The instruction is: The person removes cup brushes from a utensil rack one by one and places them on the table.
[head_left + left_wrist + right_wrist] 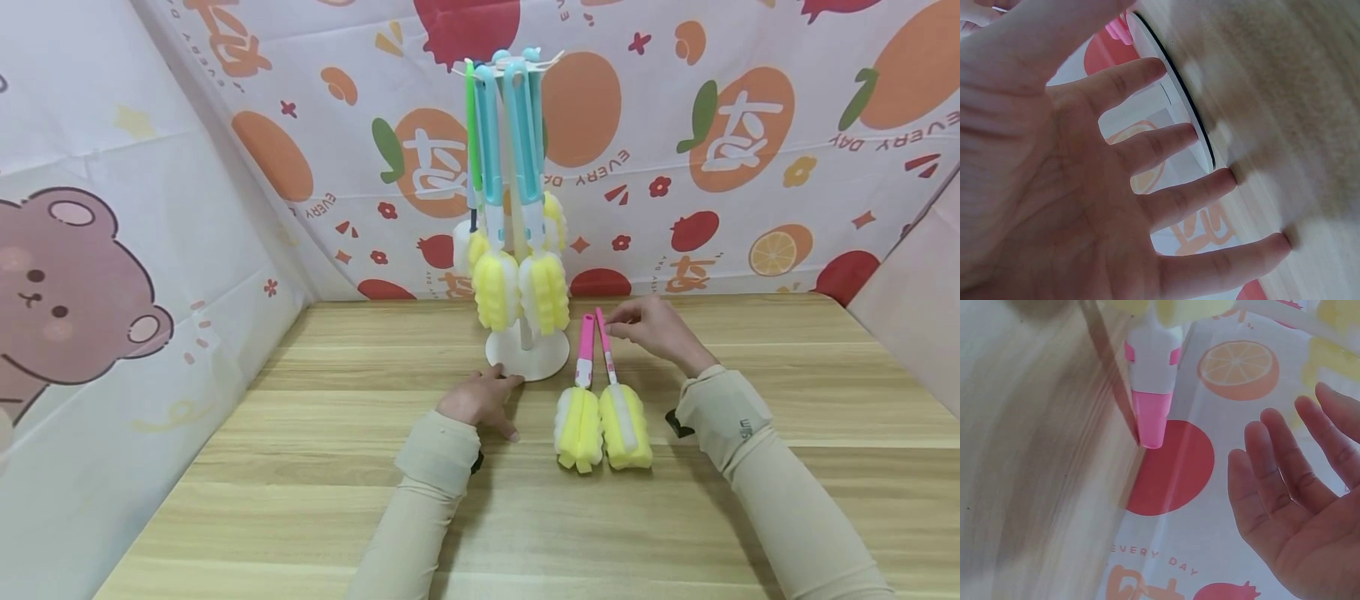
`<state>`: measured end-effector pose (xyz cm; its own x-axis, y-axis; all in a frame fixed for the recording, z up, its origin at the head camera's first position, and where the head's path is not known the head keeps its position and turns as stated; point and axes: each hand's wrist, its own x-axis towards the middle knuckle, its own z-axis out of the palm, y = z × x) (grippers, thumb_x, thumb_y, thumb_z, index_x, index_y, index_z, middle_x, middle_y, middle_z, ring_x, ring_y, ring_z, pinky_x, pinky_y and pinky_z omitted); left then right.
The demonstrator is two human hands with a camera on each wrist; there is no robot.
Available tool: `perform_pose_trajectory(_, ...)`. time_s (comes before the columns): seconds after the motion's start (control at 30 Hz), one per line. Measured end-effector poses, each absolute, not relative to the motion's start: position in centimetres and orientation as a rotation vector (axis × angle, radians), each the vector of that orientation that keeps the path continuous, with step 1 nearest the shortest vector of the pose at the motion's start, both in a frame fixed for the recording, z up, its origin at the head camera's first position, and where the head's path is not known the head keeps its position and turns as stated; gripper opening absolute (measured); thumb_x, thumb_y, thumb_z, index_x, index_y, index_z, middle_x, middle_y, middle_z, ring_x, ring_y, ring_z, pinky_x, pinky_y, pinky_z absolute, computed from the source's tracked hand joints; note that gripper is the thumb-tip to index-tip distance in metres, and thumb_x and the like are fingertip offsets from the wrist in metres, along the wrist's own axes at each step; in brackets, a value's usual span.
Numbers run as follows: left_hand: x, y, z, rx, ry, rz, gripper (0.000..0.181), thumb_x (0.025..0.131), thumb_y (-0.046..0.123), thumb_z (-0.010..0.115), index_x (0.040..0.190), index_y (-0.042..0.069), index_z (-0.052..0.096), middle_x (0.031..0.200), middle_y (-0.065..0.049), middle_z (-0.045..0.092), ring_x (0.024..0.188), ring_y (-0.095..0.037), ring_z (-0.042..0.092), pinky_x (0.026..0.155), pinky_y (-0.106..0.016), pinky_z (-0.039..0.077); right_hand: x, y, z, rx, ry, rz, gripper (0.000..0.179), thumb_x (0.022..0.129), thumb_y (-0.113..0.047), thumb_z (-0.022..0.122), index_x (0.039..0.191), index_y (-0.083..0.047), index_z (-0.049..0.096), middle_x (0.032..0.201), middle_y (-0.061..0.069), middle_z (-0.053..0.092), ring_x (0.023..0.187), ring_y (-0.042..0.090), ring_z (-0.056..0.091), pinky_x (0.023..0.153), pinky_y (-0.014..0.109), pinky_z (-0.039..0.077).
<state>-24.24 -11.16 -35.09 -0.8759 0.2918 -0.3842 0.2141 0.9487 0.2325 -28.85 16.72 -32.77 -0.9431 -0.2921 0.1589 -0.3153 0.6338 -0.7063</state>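
In the head view my left hand (480, 400) rests with fingertips at the front left of the round white base of a stand (551, 358). Its fingers (1154, 147) are spread and fairly straight in the left wrist view, some at the base's rim, others on the table. Two sponge brushes with pink handles lie side by side, a left one (579, 425) and a right one (626, 425), yellow-and-white heads toward me. My right hand (648, 329) is beside the right brush's handle end. The right wrist view shows its fingers (1291, 462) loosely extended, holding nothing.
On the stand hang several sponge brushes, most with light-blue handles (522, 142) and one with a green handle (472, 125). Behind the wooden table (315, 467) is a fruit-print cloth (645, 192). A bear-print cloth (180, 275) covers the left side.
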Motion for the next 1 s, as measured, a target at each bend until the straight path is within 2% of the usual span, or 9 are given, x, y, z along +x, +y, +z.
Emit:
perform_pose_trajectory(0.2, -24.2, -11.2, -35.1, 0.361, 2.677, 0.261, 0.089, 0.081, 0.033, 0.088, 0.157, 0.023, 0.042, 0.166, -0.013, 0.024, 0.148, -0.041, 0.027, 0.112, -0.059, 0.033, -28.7, 16.5, -32.4, 0.518, -2.8, 1.22, 0.019, 0.096, -0.009, 0.069, 0.109, 0.004, 0.074, 0.103, 0.016, 0.07, 0.091, 0.03, 0.061, 0.076, 0.036, 0.051)
perform_pose_trajectory(0.53, -24.2, -11.2, -35.1, 0.351, 2.678, 0.269, 0.09, 0.08, 0.033, 0.088, 0.157, 0.024, 0.042, 0.166, -0.013, 0.023, 0.148, -0.04, 0.027, 0.112, -0.058, 0.033, -28.5, 16.1, -31.8, 0.555, -2.746, 1.212, 0.017, 0.095, -0.005, 0.07, 0.108, 0.007, 0.074, 0.101, 0.017, 0.07, 0.09, 0.032, 0.06, 0.076, 0.035, 0.05)
perform_pose_trajectory(1.0, -24.2, -11.2, -35.1, 0.345, 2.674, 0.263, 0.09, 0.081, 0.033, 0.088, 0.157, 0.024, 0.041, 0.166, -0.012, 0.023, 0.148, -0.041, 0.025, 0.112, -0.059, 0.033, -28.2, 15.4, -30.7, 0.513, -2.714, 1.216, 0.017, 0.096, -0.006, 0.07, 0.108, 0.005, 0.074, 0.104, 0.018, 0.07, 0.093, 0.03, 0.063, 0.081, 0.036, 0.051)
